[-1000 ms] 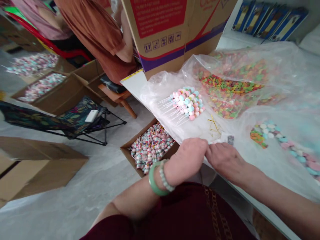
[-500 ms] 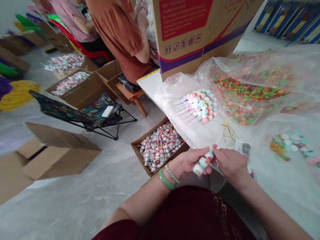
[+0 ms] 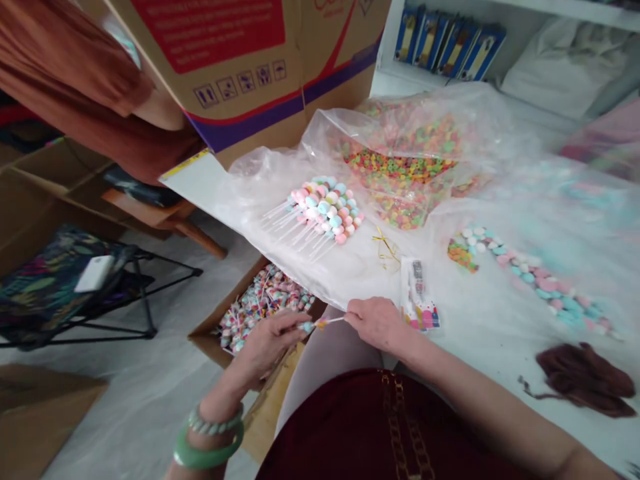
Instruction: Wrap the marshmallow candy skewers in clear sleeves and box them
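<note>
Over my lap, a marshmallow stick (image 3: 320, 325) spans both hands, its coloured candy end toward the left. My left hand (image 3: 267, 345), with a beaded bracelet and a green bangle at the wrist, closes around the candy end and hides most of it. My right hand (image 3: 375, 323) pinches the white stick at its other end. Below the left hand, a carton holds many wrapped marshmallow sticks (image 3: 275, 293). Bare marshmallow sticks (image 3: 327, 210) lie piled on the plastic-covered table (image 3: 350, 287). Gold twist ties (image 3: 384, 247) and printed clear bags (image 3: 419, 293) lie close to my right hand.
A large plastic bag of colourful ring gummies (image 3: 400, 167) lies behind. Loose marshmallows (image 3: 545, 280) and a dark brown cloth (image 3: 585, 380) lie at right. A tall carton (image 3: 240, 87) stands beside a co-worker's brown sleeve (image 3: 75, 73). A folding chair (image 3: 45, 287) stands at left.
My view has swung right. My hands have moved apart and left toward the carton; the wrapped marshmallow stick, earlier gripped near its tie, now stretches between them with its white stick showing.
</note>
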A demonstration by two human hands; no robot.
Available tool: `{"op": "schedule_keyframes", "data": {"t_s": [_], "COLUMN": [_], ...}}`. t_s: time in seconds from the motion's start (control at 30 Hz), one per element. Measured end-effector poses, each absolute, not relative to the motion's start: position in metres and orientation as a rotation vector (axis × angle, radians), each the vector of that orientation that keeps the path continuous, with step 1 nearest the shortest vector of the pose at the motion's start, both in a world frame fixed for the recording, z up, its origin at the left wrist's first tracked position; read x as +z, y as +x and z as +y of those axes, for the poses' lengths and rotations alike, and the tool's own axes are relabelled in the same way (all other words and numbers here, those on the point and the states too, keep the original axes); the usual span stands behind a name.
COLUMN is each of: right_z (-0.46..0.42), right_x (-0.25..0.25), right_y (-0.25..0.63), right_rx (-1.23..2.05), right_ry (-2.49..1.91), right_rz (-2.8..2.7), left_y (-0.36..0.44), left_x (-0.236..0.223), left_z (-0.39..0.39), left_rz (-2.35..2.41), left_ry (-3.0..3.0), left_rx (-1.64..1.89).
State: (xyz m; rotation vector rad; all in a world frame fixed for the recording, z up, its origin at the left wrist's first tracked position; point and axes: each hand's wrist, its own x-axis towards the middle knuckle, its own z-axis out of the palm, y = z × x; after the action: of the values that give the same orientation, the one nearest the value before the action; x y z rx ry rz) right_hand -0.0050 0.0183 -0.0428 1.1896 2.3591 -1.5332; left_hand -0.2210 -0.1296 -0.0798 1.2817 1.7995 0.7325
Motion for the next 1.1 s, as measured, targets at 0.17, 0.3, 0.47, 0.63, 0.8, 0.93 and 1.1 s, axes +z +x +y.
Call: {"op": "schedule_keyframes", "data": {"t_s": [0.17,0.3,0.47,0.63,0.8,0.93,1.1], "right_z": [0.048,0.059,0.07,0.078,0.067,0.058,0.045], "right_x": [-0.054,-0.073,-0.085,-0.095,-0.094,-0.079,-0.054], "right_y": [0.059,0.097,0.103,0.117,0.126,0.115,0.074], "right_rx": [-0.714,-0.348,-0.595,-0.984,-0.916,-0.901,-2.226], "right_ry": [2.02,2.137,2.148,2.366,2.444,2.542,2.249], "right_rz": [2.507,2.369,2.315,2.365,2.643,2.779,2.272], "left_y": [-0.268,-0.273,-0.244,-0.186,-0.13,-0.098,-0.075], "left_x": [-0.157,-0.186,-0.177,-0.135,-0.085,-0.064,-0.053], "left_z": [-0.168,-0.153,-0.108,-0.086,-0.07,-0.05,-0.027], "left_rz": [2.403,2.516,2.456,2.159,1.863,1.602,1.157], "left_ry": [0.651,0.756,0.903,1.129,1.243,1.087,0.574], "left_rx": [0.697,0.81,0.884,1.065,1.185,1.191,1.246]}}
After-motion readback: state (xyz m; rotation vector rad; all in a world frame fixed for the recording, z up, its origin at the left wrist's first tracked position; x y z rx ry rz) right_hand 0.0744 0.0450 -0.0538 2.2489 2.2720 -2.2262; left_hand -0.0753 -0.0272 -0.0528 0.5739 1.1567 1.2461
